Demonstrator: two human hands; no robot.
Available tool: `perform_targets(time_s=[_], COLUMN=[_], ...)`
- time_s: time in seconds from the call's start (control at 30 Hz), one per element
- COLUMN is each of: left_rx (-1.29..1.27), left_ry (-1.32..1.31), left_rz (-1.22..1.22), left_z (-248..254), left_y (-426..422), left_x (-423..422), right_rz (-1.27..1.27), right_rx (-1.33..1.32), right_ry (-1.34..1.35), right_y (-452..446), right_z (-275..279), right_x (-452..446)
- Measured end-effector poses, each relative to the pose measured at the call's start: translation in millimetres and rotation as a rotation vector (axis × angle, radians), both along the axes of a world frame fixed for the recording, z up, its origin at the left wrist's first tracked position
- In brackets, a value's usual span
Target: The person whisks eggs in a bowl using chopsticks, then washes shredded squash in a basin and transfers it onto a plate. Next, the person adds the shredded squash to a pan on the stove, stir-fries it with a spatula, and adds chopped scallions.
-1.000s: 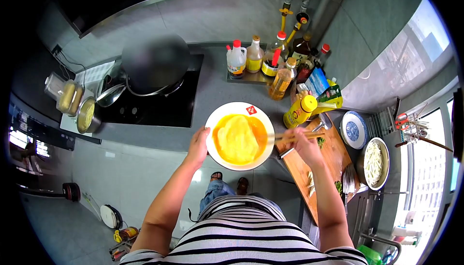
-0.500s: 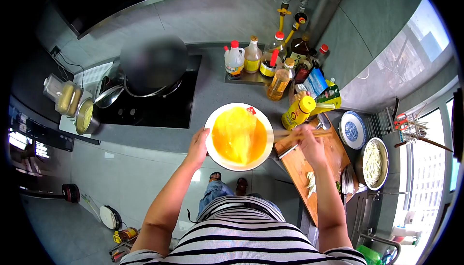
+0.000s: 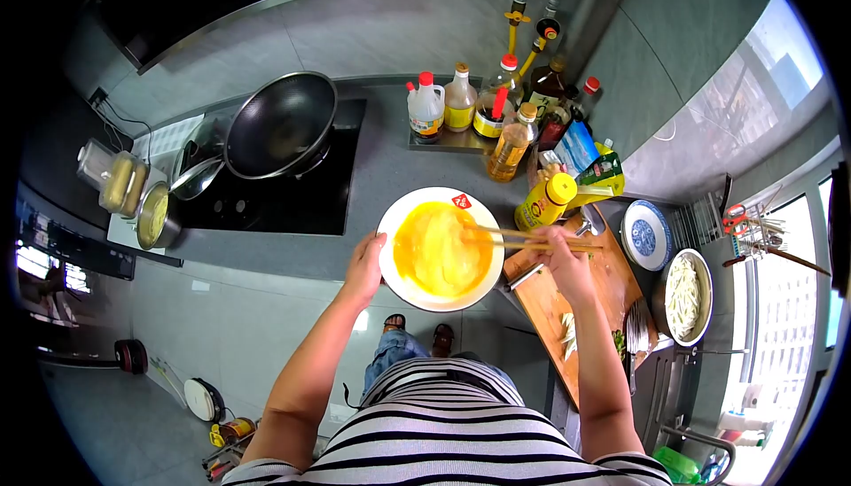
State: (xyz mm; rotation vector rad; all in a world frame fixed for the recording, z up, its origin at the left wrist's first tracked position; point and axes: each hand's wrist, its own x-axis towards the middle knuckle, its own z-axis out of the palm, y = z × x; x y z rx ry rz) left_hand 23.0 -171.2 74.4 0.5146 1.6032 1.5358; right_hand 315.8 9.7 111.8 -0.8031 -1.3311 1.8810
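My left hand (image 3: 363, 266) grips the left rim of a white bowl (image 3: 395, 289), held out in front of my body. Inside it is yellow beaten egg (image 3: 439, 251), lighter and frothy in the middle. A pair of wooden chopsticks (image 3: 514, 239) is held in my right hand (image 3: 566, 264), with the fingers closed round them. Their tips dip into the egg on the right side of the bowl. Below my right forearm lies a wooden cutting board (image 3: 607, 278) with some pale cut pieces (image 3: 569, 335) and a cleaver (image 3: 632, 340) on it.
A black wok (image 3: 282, 127) sits on the stove (image 3: 332, 194) at left. Several sauce bottles (image 3: 461, 101) stand along the back. A yellow-capped bottle (image 3: 545, 202) is close to the bowl. To the right are a blue-patterned plate (image 3: 647, 236) and a pot of pale strips (image 3: 684, 300).
The chopsticks, blurred by motion before, now show clearly with their tips in the egg. The egg's surface has swirled. My left hand keeps its grip on the bowl.
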Motion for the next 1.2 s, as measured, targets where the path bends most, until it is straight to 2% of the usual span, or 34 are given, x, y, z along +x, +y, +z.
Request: perform_targets(time_s=[0.07,0.1,0.2,0.23,0.33,0.37,0.47,0.6,0.63,0.73,0.77,0.87,0.9,1.0,1.03,1.13,1.2], left_rx=[0.007,0.010,0.001,-0.004,0.016,0.011,0.007,-0.023,-0.040,0.019,0.007,-0.012,-0.013,-0.025,-0.028,-0.024,-0.005], left_ry=[-0.004,0.001,-0.017,-0.025,-0.027,-0.040,-0.043,-0.035,-0.043,0.001,-0.009,-0.005,0.012,0.010,0.005,0.033,0.007], left_rz=[-0.012,-0.017,-0.016,-0.012,-0.013,-0.020,-0.021,-0.020,-0.036,-0.001,-0.016,-0.021,0.002,-0.029,-0.056,-0.045,-0.052], left_z=[1.7,6.2,7.7,8.6,18.0,15.8,15.6,27.4,28.1,28.1,24.2,17.5,21.4,15.4,12.7,9.0,6.7], left_y=[1.1,0.9,1.7,2.0,2.3,1.6,3.5,3.8,3.7,5.0,3.8,2.7,2.1,-0.2,0.5,0.2,1.0], left_x=[0.4,2.3,4.3,3.7,8.2,7.9,5.9,11.1,9.1,10.8,8.8,1.7,5.5,2.6,-1.0,-0.4,-0.4], right_rz=[0.158,0.092,0.001,0.096,0.073,-0.071,0.298,-0.006,0.095,-0.001,-0.118,0.170,0.183,-0.004,0.082,0.065,0.034], right_rx=[-0.083,-0.140,0.008,-0.066,-0.155,-0.100,-0.146,-0.068,-0.134,-0.101,0.019,0.032,0.008,0.211,0.177,0.080,0.167], right_ry=[0.002,0.128,-0.038,0.000,0.243,0.129,0.010,0.025,0.093,0.153,0.050,-0.115,-0.036,-0.250,-0.186,-0.006,-0.133], right_y=[-1.4,-1.7,5.4,3.5,1.7,2.5,-0.6,-0.2,-1.1,6.9,11.1,14.7,14.4,17.9,18.4,13.9,15.7], right_z=[-1.3,-4.7,-9.6,-13.0,-9.7,-8.3,-9.0,-8.1,-9.5,-3.8,-0.7,9.5,13.0,24.4,20.3,17.2,15.4], right_x=[0.8,0.5,-3.2,-3.0,-5.8,-12.2,-12.3,-20.4,-18.3,-6.3,-5.7,10.0,12.9,10.7,14.6,15.7,18.9])
